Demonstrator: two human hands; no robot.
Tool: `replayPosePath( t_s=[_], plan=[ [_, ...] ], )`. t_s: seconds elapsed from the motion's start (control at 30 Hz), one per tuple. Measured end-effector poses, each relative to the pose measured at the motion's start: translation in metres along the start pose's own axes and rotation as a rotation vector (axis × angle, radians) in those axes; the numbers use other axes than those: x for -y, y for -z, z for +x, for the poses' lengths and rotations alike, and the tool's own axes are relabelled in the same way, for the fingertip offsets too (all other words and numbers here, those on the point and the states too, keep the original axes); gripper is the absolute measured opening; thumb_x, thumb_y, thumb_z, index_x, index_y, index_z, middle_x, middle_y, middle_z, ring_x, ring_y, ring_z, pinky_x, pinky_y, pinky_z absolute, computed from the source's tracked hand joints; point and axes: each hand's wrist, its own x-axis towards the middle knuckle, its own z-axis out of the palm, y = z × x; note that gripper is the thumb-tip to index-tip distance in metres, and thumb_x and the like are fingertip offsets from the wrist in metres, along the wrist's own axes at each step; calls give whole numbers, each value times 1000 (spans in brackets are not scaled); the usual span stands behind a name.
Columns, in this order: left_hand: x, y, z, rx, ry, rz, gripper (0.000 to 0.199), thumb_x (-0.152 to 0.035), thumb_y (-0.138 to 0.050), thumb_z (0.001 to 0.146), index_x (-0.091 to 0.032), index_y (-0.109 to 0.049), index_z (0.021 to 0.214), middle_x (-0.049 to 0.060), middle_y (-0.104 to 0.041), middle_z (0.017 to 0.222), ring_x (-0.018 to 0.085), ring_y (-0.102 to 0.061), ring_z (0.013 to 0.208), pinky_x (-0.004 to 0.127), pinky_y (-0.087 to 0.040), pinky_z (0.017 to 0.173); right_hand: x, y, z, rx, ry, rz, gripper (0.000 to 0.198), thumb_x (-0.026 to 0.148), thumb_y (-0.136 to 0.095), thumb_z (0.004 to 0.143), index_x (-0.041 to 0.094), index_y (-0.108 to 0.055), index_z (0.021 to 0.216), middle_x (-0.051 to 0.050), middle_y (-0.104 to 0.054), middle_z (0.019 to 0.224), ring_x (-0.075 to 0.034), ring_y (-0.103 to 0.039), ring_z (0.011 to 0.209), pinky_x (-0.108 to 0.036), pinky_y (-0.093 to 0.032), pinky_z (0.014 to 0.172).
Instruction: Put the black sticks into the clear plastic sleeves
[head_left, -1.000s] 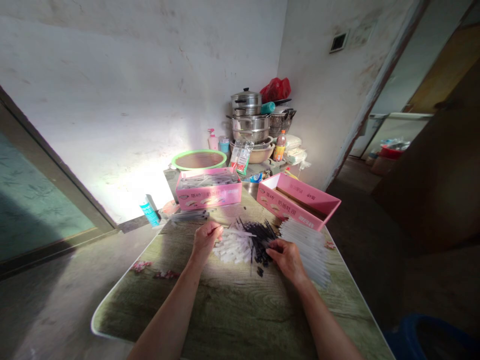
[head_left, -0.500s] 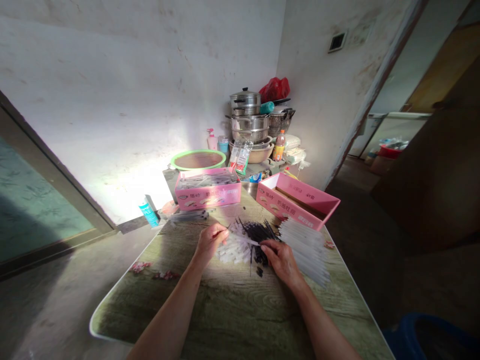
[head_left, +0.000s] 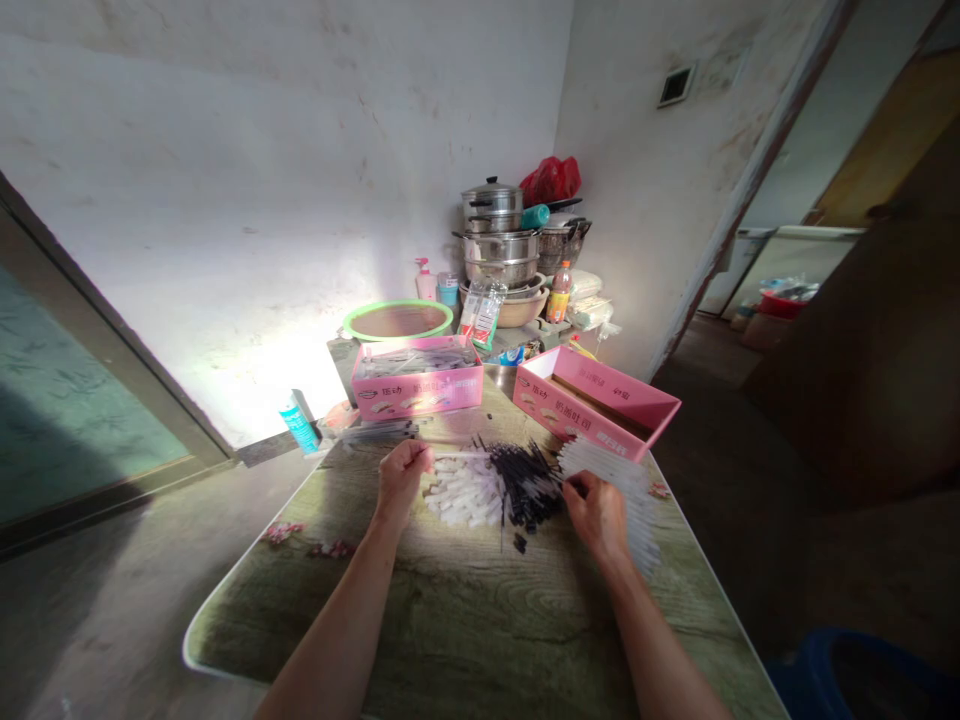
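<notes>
My left hand (head_left: 401, 478) is closed in a pinch at the left edge of a pile of short white tubes (head_left: 465, 495). A slim whitish tube (head_left: 463, 455) points right from its fingertips. Beside the white pile lies a heap of thin black sticks (head_left: 529, 480), with a few small black pieces (head_left: 520, 543) in front. My right hand (head_left: 598, 510) has its thumb and fingers pressed together at the heap's right side. What they hold, if anything, is too small to make out. Long translucent tubes (head_left: 634, 500) lie in a row behind and right of that hand.
At the back of the wood-patterned table (head_left: 465, 620) stand a pink box (head_left: 416, 392) filled with thin greyish sticks and another pink box (head_left: 600, 400). Several greyish sticks (head_left: 382, 430) lie by the left box. Beyond are a green-rimmed round tray (head_left: 450, 318), stacked pots (head_left: 499, 245) and a bottle (head_left: 559, 292).
My hands have moved apart: the left a little leftward, the right to the right. The whitish tube that spanned between them now reaches only from my left hand.
</notes>
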Motion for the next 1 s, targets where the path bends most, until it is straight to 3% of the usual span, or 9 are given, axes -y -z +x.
replayPosePath(
  t_s=[0.2,0.33,0.43,0.53,0.67,0.77,0.87,0.93,1.0],
  plan=[
    [-5,-6,-5,153,-3,114,10,-27,-60,73,-19,-65,70,-4,-59,59,12,-58,53,21,-44,52,7,1,-3,40,-29,-186,23,32,-52,85,21,-73,84,-8,-74,77,-24,-68,73,-27,-37,58],
    [-13,-11,-10,243,-32,77,11,-27,-62,73,-18,-66,76,-3,-62,61,12,-60,54,21,-45,52,12,-1,-8,55,101,17,31,38,-50,89,19,-72,100,-8,-75,84,-23,-69,76,-28,-44,66],
    [-19,-14,-15,322,-36,40,11,-27,-63,72,-17,-66,77,-2,-63,63,12,-60,55,22,-46,54,22,-5,-16,172,286,241,34,40,-46,93,20,-71,105,-7,-75,93,-21,-69,81,-27,-47,73],
    [-22,-15,-18,386,-35,15,12,-27,-62,73,-16,-66,76,-1,-62,62,13,-60,56,22,-46,55,31,-11,-22,283,386,336,32,40,-47,93,20,-72,100,-5,-74,90,-19,-67,80,-26,-46,71],
    [-20,-17,-18,425,-40,25,13,-28,-62,74,-16,-67,77,0,-63,61,14,-60,56,24,-47,56,33,-16,-23,324,368,374,29,38,-50,91,18,-71,83,-2,-70,73,-16,-63,68,-24,-43,62],
    [-14,-15,-12,307,-58,57,17,-31,-61,76,-18,-69,83,1,-68,71,16,-63,62,25,-49,60,25,-10,-15,221,291,350,30,39,-51,89,17,-70,82,-2,-68,69,-17,-61,63,-24,-42,59],
    [-4,-3,0,59,-82,92,22,-34,-60,77,-18,-69,88,4,-70,82,18,-66,72,28,-52,68,8,9,-3,17,193,229,33,42,-51,87,15,-71,87,-6,-71,73,-20,-64,66,-27,-44,63],
    [3,11,8,-101,-74,202,24,-34,-60,76,-17,-68,91,6,-71,86,20,-66,75,32,-53,72,-6,27,5,-93,113,93,37,44,-50,85,15,-72,90,-10,-73,76,-24,-66,69,-30,-44,64],
    [9,25,14,-206,-55,389,24,-30,-58,77,-17,-69,93,6,-71,86,22,-66,75,36,-52,76,-20,45,11,-112,69,-30,37,44,-50,83,15,-73,88,-11,-73,73,-25,-66,67,-31,-43,62]
  ],
)
